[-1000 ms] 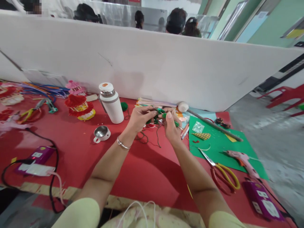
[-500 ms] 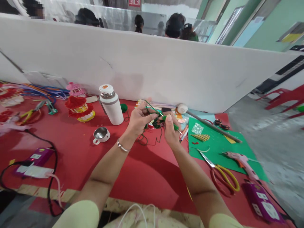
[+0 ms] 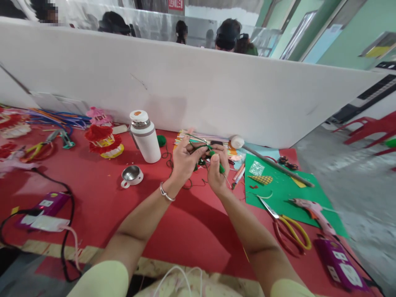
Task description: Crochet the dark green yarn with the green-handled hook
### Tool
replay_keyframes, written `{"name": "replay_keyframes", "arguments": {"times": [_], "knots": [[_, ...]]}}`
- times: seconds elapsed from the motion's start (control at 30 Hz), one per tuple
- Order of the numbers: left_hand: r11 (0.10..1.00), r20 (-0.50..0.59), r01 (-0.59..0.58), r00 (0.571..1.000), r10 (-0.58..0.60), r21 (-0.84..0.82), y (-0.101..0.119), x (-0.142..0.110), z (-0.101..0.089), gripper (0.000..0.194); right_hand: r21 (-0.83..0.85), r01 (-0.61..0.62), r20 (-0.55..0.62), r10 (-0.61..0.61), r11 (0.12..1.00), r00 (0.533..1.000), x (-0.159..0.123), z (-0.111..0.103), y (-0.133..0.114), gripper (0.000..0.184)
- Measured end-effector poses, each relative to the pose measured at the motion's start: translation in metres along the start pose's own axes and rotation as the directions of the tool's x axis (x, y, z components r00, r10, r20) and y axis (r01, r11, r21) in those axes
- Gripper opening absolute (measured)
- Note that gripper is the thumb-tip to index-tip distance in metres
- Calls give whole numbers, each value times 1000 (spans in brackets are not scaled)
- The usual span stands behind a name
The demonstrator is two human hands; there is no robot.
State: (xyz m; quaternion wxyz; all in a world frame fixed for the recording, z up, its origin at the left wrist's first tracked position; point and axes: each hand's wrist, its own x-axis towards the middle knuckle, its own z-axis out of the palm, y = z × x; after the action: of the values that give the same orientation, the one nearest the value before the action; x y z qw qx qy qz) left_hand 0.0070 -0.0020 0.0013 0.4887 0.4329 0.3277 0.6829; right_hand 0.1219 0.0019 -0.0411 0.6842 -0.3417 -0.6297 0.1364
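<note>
My left hand (image 3: 185, 158) pinches a small piece of dark green crochet work (image 3: 201, 161), with green yarn (image 3: 195, 137) stretched over its raised index finger. My right hand (image 3: 218, 170) is closed around a crochet hook with a green handle (image 3: 221, 167); its metal shaft sticks out below the hand. Both hands meet above the red table, and the fingers partly hide the stitches and the hook's tip. Loose yarn (image 3: 169, 162) trails left toward a green yarn ball (image 3: 161, 140) behind the white thermos (image 3: 146, 138).
A steel-lined cup (image 3: 132, 175) stands left of my hands. To the right lie scissors (image 3: 287, 227), a pink glue gun (image 3: 315, 212) and a green sheet (image 3: 297, 198). Red paper crafts (image 3: 103, 142) and a purple box (image 3: 46, 210) are at left. A white partition (image 3: 192, 86) borders the back.
Both hands have drawn closer together, the left moving slightly right and the right slightly left. The hook has shifted left with the right hand, and its shaft points lower.
</note>
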Motion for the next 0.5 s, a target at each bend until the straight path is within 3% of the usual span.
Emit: {"name": "replay_keyframes", "arguments": {"times": [0.2, 0.33, 0.5], "knots": [[985, 30, 106, 994, -103, -134, 6, 0, 1, 89, 31, -50, 10, 49, 998, 999, -6, 3, 4, 49], [961, 135, 190, 977, -165, -200, 14, 7, -8, 97, 10, 45, 68, -46, 999, 997, 2, -4, 8, 53], [933, 212, 306, 940, -266, -188, 26, 14, -21, 93, -29, 162, 185, -154, 986, 971, 16, -18, 9, 61]]}}
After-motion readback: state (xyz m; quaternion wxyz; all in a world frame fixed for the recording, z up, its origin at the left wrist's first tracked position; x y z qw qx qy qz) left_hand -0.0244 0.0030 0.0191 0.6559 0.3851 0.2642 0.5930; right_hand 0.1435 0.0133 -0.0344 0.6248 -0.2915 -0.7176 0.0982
